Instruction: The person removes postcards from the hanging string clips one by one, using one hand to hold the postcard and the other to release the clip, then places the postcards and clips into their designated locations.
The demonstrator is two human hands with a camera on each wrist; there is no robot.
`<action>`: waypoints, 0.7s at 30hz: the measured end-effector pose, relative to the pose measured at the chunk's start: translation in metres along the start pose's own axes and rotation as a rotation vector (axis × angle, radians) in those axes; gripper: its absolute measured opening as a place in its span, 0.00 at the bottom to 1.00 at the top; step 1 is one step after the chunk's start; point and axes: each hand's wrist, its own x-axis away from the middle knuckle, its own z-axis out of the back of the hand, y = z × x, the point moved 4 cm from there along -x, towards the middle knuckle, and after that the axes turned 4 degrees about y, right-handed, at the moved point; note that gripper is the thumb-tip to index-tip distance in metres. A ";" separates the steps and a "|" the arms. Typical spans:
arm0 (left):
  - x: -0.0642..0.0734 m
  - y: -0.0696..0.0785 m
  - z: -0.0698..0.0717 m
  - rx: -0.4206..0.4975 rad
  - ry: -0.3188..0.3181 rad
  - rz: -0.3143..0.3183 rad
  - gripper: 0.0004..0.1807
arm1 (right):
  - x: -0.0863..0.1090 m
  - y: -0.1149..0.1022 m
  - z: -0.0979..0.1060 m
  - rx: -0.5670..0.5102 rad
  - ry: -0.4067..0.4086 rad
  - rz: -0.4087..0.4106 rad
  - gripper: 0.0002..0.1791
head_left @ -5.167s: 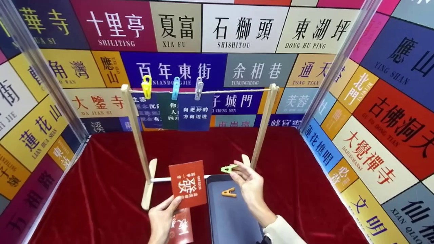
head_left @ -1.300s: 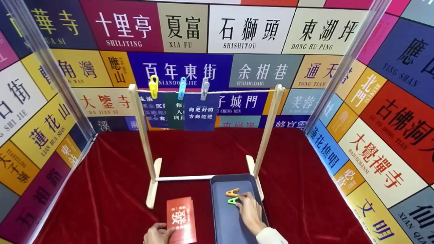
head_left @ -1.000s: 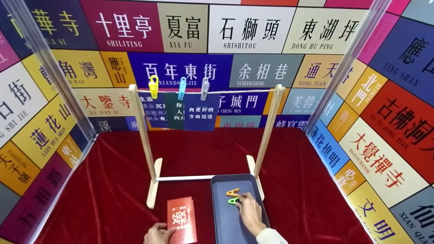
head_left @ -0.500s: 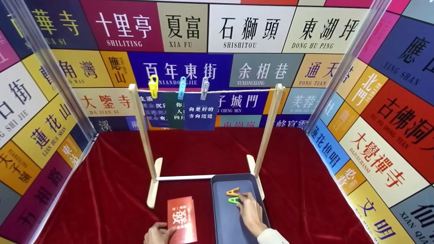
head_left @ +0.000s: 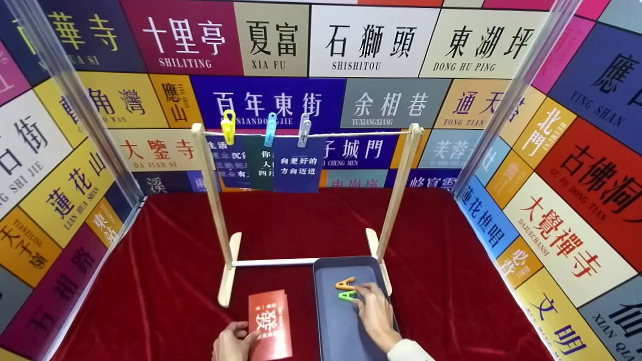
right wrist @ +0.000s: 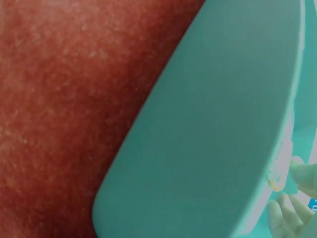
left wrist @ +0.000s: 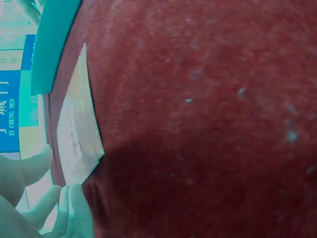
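Note:
My left hand is beside a small stack of red cards with white lettering, lying on the red cloth. In the left wrist view the fingertips reach the cards' near end, while the thumb stands apart from them. My right hand is over the grey tray, its fingers loosely bent. An orange clothespin and a green clothespin lie in the tray right by its fingertips. The right wrist view shows the thumb and fingers spread apart, mostly past the tray wall.
A wooden stand with a string stands behind. Yellow, blue and clear clothespins hold dark cards on the string. Printed walls enclose the red cloth; the tray's far end meets the stand's right foot.
The raised red card was lowered onto the other red card. The green clothespin was put in the tray beside the orange one and let go. Both hands have since shifted only slightly.

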 end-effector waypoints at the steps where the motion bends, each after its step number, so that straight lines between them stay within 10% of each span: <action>1: 0.000 0.002 0.000 0.000 0.003 0.000 0.22 | 0.000 0.000 0.001 0.001 0.007 0.003 0.18; 21: 0.006 0.030 0.007 0.063 0.057 -0.220 0.31 | -0.001 -0.008 0.025 -0.014 0.168 0.156 0.20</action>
